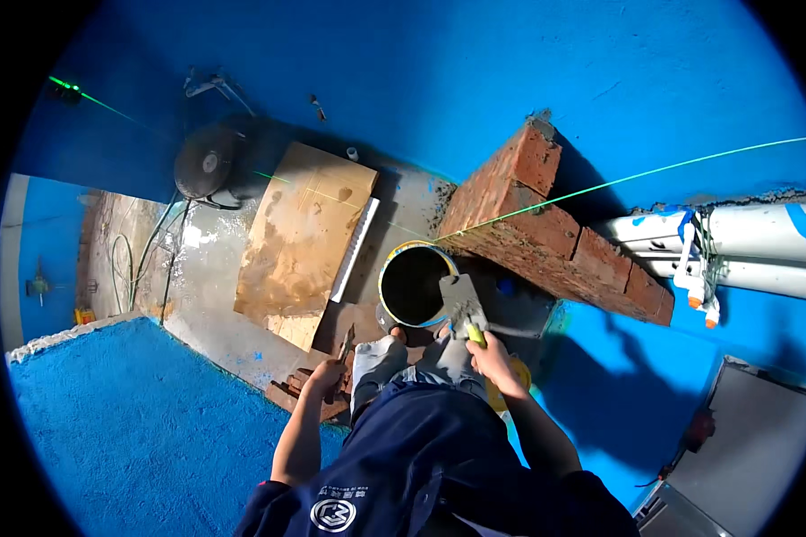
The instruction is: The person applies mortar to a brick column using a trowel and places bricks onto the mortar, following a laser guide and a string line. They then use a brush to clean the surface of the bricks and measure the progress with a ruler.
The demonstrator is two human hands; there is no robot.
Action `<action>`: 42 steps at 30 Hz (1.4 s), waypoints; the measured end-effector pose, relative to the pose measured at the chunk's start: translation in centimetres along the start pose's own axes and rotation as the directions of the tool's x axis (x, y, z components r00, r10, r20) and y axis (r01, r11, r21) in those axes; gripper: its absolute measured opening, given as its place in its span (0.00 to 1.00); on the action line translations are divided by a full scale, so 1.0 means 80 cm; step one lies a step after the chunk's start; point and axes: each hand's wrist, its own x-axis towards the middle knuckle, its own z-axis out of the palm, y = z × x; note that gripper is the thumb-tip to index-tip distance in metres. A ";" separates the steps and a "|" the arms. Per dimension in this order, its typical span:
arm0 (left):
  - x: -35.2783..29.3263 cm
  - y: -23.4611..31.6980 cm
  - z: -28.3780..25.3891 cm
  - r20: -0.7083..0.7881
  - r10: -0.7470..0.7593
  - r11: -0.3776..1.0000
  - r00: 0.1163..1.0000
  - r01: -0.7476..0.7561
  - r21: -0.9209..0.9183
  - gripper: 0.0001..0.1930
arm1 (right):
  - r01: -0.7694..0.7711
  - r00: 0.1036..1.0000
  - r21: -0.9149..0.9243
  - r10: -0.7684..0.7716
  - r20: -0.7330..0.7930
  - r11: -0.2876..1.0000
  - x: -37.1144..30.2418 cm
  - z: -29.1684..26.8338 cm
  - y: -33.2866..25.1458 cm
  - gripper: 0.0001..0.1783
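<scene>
My right hand (495,360) is closed around the yellow-green handle of a trowel (463,300). The trowel's grey, mortar-smeared blade reaches over the right rim of a round bucket (381,285), whose inside looks dark. My left hand (329,376) grips a slim tool (346,344) with a narrow greyish end pointing upward; its exact kind is too small to tell. Beneath that hand lie several loose bricks (282,394). To the right of the bucket rises a brick wall section (519,219), with wet mortar on its far upper end.
A mortar-stained board (304,242) lies left of the bucket. Beyond it stands a black fan (208,163). A green string or laser line (645,179) crosses the brickwork. White pipes (752,234) run along the right, and a low blue wall (170,403) is at my left.
</scene>
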 end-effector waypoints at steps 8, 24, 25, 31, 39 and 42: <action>0.033 0.123 0.084 0.094 -0.033 0.999 0.995 0.033 0.000 0.14 | -0.148 0.987 -0.072 0.153 0.059 0.986 0.030 -0.007 0.074 0.13; 0.261 0.163 0.216 0.493 -0.590 0.802 0.639 0.397 0.446 0.13 | -0.299 0.806 0.483 0.489 -0.334 0.823 -0.141 -0.238 0.280 0.15; 0.239 0.167 0.244 0.485 -0.443 0.852 0.754 0.186 0.489 0.12 | -0.219 0.767 0.565 0.498 -0.405 0.796 -0.166 -0.260 0.318 0.15; 0.094 0.226 0.326 0.355 -0.112 0.848 0.928 -0.096 0.520 0.07 | -0.220 -0.189 0.417 0.381 -0.905 0.882 -0.316 -0.446 0.471 0.21; 0.122 0.255 0.233 0.177 -0.119 0.800 0.977 -0.011 0.600 0.21 | -0.629 -0.225 0.261 0.150 -0.963 0.732 -0.445 -0.633 0.517 0.19; 0.052 0.287 0.251 0.124 0.161 0.782 0.979 -0.203 0.590 0.15 | -0.647 -0.271 0.243 0.080 -0.959 0.723 -0.471 -0.641 0.533 0.18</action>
